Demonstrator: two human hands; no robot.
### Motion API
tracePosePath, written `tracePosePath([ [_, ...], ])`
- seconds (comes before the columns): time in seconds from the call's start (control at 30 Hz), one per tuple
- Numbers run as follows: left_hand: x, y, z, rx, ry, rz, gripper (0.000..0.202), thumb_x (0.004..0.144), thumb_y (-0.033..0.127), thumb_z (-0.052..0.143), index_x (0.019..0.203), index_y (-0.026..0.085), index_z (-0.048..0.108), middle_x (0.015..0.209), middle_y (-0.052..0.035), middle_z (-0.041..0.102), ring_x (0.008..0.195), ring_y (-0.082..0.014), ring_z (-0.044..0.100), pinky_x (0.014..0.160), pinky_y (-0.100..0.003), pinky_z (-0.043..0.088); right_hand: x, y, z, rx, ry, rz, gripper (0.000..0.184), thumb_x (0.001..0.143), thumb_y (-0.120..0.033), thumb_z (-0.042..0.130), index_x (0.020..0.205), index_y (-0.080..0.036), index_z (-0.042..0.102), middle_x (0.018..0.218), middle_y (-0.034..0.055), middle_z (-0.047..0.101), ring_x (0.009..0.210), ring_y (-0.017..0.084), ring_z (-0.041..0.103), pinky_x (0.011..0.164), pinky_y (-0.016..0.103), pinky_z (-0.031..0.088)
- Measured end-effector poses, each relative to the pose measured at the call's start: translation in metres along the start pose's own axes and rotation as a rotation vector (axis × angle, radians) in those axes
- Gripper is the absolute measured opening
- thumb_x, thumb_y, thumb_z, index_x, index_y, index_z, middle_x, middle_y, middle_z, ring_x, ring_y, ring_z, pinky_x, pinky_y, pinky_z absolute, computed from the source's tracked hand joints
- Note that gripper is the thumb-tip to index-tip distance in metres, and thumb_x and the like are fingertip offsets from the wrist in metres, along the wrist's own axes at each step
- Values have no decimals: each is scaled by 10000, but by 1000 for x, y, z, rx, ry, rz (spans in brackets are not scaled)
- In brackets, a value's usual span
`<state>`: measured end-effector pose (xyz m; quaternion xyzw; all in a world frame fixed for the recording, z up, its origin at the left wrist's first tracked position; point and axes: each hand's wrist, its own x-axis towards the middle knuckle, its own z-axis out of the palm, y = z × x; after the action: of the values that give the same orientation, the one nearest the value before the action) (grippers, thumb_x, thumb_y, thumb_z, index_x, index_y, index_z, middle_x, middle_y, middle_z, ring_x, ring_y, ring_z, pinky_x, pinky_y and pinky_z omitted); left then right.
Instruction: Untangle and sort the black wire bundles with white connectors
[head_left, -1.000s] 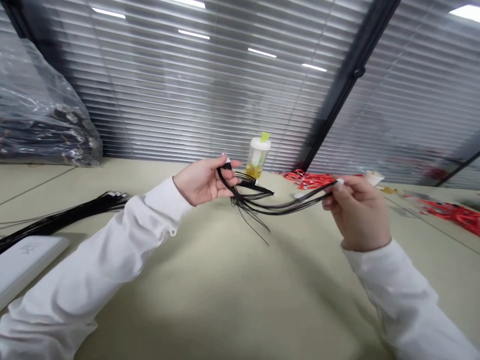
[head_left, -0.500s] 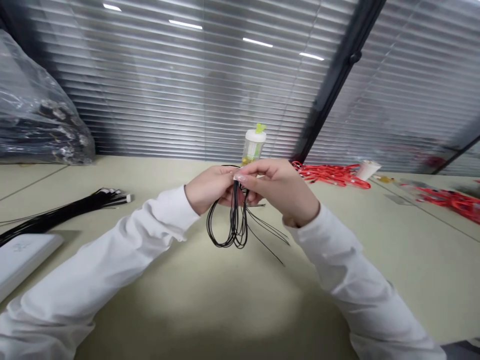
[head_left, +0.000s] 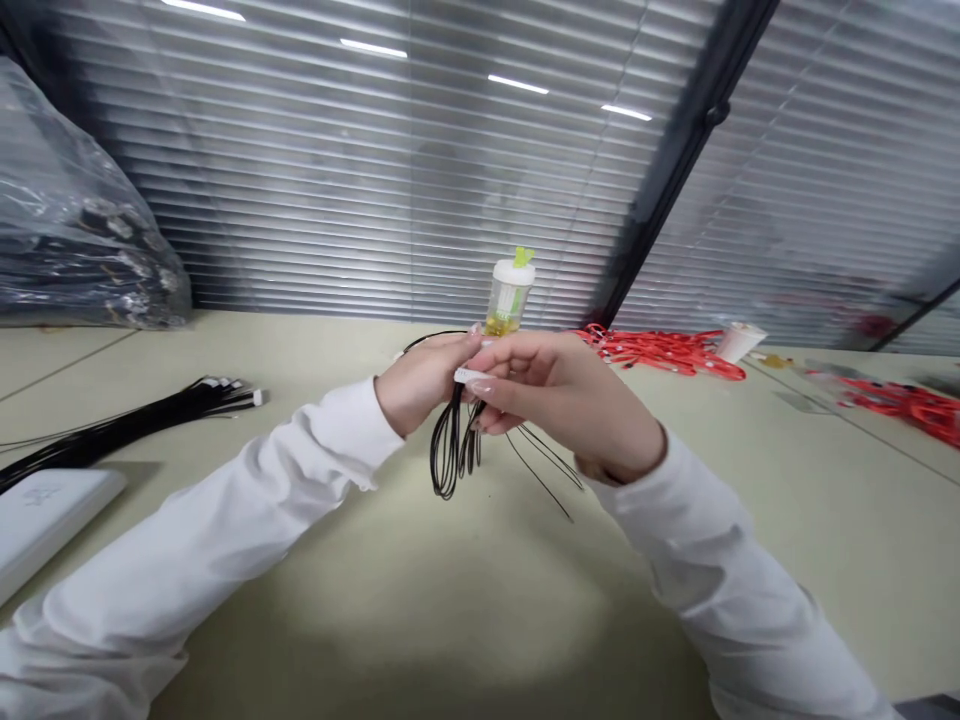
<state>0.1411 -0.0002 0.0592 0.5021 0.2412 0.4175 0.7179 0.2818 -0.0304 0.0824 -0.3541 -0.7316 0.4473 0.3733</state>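
Both my hands meet above the beige table [head_left: 450, 600], pinching one bundle of thin black wires [head_left: 450, 455]. My left hand [head_left: 424, 382] is closed round the folded bundle from the left. My right hand [head_left: 559, 395] is closed on the same bundle from the right, fingertips at a small white connector. The wires hang down in a loop below my fingers, and a few loose ends trail to the right. Both arms wear white sleeves.
A small clear bottle [head_left: 508, 295] with a white cap and green tip stands just behind my hands. More black wires [head_left: 135, 428] lie at the left beside a white flat box [head_left: 45, 515]. Red cords [head_left: 660, 350] lie at the right, a plastic bag [head_left: 82, 240] at far left.
My right hand came in from the right and joined the left, folding the stretched wire bundle into a hanging loop. The loop has since grown shorter and tighter.
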Motion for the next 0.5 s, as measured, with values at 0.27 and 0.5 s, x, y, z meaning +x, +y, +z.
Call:
tracePosePath([
  [0.27, -3, 5, 4, 27, -160, 41, 582, 916, 413, 172, 808, 82, 639, 691, -102, 586, 623, -148, 554, 625, -260, 435, 6, 13, 3, -89, 217, -196, 245, 725, -283, 626, 893, -130, 537, 606, -6, 581, 493, 87, 547, 467, 206, 475],
  [0.5, 1, 13, -10, -33, -22, 7, 435, 919, 356, 250, 916, 114, 611, 801, -102, 658, 734, -180, 612, 710, -309, 435, -2, 1, -23, -271, 382, -338, 160, 739, -217, 615, 881, -145, 623, 735, 33, 645, 642, 100, 599, 562, 210, 482],
])
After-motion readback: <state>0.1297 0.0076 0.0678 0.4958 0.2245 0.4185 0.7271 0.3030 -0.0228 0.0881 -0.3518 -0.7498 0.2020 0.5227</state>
